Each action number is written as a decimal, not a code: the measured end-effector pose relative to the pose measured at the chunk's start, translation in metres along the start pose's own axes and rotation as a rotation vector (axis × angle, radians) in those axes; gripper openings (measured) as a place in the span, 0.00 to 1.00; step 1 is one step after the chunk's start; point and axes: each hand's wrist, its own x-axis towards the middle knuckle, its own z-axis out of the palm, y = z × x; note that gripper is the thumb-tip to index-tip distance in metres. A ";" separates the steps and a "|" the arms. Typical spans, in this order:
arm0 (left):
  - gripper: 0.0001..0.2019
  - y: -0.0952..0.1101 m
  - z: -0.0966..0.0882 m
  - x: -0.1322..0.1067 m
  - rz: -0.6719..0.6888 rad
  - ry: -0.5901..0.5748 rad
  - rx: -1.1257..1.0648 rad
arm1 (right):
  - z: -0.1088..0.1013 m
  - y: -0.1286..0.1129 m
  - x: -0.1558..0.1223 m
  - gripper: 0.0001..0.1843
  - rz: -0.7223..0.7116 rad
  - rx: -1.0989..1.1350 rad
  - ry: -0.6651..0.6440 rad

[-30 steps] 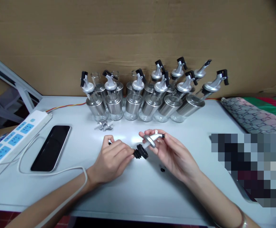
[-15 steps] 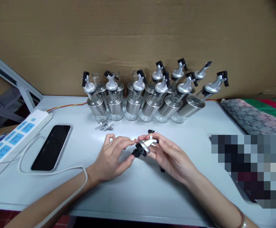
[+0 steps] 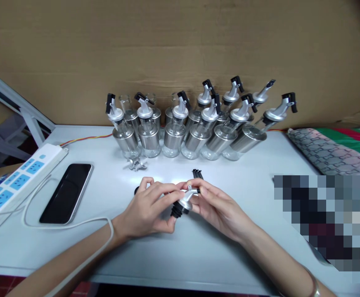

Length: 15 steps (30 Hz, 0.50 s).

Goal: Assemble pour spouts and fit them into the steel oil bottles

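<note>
Both of my hands meet over the middle of the white table (image 3: 180,251) around a silver pourer spout with a black ribbed stopper (image 3: 181,203). My right hand (image 3: 217,208) pinches its silver spout end. My left hand (image 3: 150,208) has its fingers closed on the near side of the same piece. A small black part (image 3: 197,173) lies on the table just behind my right fingers. Another small black bit (image 3: 136,190) shows at my left knuckles.
Several glass bottles with steel bands and pourer tops (image 3: 198,123) stand in rows at the back against cardboard. A loose metal piece (image 3: 136,163) lies before them. A black phone (image 3: 67,192) and a white power strip (image 3: 19,177) lie left. Patterned cloth (image 3: 331,150) lies right.
My hands closed in on each other and drew nearer to me. The pourer tipped from lying sideways to stopper-down. The small black part behind my right fingers came into view.
</note>
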 end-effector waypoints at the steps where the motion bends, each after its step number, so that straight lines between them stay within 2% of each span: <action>1: 0.16 0.000 0.000 0.000 0.005 0.004 -0.002 | 0.000 0.000 0.000 0.08 0.001 0.000 0.000; 15: 0.14 0.003 0.002 0.000 -0.006 0.040 0.007 | 0.003 0.001 -0.001 0.09 0.028 -0.001 -0.024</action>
